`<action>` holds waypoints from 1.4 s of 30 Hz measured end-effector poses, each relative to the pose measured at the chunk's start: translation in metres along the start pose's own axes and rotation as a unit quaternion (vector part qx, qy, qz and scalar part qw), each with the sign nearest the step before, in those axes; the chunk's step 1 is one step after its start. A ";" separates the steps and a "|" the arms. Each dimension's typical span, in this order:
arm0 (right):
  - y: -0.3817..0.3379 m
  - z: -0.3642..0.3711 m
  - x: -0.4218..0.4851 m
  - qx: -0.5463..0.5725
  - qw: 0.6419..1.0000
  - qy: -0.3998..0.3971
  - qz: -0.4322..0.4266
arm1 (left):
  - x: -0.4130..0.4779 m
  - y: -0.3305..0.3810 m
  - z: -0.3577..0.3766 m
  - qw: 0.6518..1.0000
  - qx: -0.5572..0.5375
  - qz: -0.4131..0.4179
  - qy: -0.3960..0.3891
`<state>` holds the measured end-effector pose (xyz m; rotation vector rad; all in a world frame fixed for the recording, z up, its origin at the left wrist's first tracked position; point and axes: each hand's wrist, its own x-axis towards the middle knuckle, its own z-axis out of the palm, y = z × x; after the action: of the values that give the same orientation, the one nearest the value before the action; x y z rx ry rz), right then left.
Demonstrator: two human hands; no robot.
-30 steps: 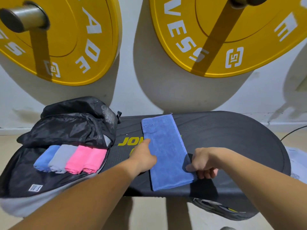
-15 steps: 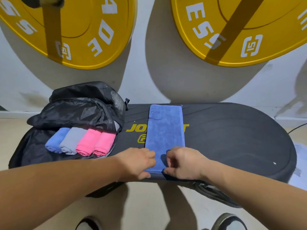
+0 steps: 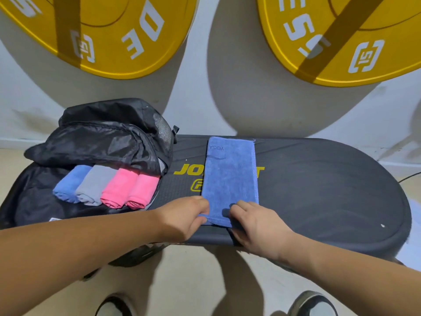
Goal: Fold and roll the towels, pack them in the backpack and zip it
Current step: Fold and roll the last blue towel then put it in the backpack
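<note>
Head view shows the folded blue towel [image 3: 230, 179] lying lengthwise right of the open backpack [image 3: 100, 142], left hand [image 3: 184, 220] and right hand [image 3: 257, 224] pinching its near edge, which should likely turn over tightly and evenly for a neat roll.

Both hands [image 3: 184, 216] [image 3: 257, 221] low, fingers curled.

The blue towel [image 3: 230, 179] carries the word "YOGA" stitched near its far end, reading upside down from here. The black desk [image 3: 319, 190] bears yellow lettering, "JO" and a final "T" showing either side of the towel, with part of a logo below. The left yellow weight plate [image 3: 109, 35] shows "DE" and a boxed "15"; the right yellow weight plate [image 3: 341, 37] shows "ES" and a boxed "15".
</note>
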<state>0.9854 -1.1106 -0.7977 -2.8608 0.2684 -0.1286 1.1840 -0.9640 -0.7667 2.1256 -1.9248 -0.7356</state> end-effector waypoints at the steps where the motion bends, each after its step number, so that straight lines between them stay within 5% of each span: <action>1: 0.001 0.000 -0.001 0.000 1.000 0.012 0.001 | -0.001 -0.002 0.000 1.000 -0.006 -0.003 0.003; 6: 0.008 -0.014 -0.002 0.138 0.982 -0.004 0.132 | 0.000 -0.001 0.016 0.998 0.011 -0.005 0.061; 11: 0.013 -0.011 -0.002 0.208 0.958 -0.003 0.198 | 0.000 -0.008 0.023 0.998 0.056 0.010 0.034; 20: 0.019 -0.020 0.014 0.260 0.912 -0.017 0.316 | 0.009 -0.009 0.028 0.943 -0.245 -0.196 0.114; 23: 0.018 -0.020 0.011 0.114 0.965 -0.011 0.235 | 0.013 -0.011 0.025 0.935 -0.229 -0.225 0.153; 26: 0.014 -0.016 0.007 -0.092 0.994 0.038 0.041 | 0.013 -0.011 0.020 0.984 -0.039 -0.077 0.157; 28: 0.008 -0.016 0.006 -0.153 0.988 0.017 -0.015 | 0.013 -0.007 0.020 0.982 0.137 0.035 0.123; 32: 0.008 -0.015 -0.004 -0.151 0.987 -0.013 -0.061 | 0.006 0.005 0.022 0.952 0.278 0.102 0.076; 42: 0.023 -0.012 -0.005 -0.091 0.993 0.015 -0.077 | 0.012 -0.002 0.030 0.959 0.266 0.078 0.051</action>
<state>0.9756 -1.1341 -0.7926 -3.0610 0.0664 -0.1846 1.1719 -0.9700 -0.7965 2.1825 -2.3975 -0.0694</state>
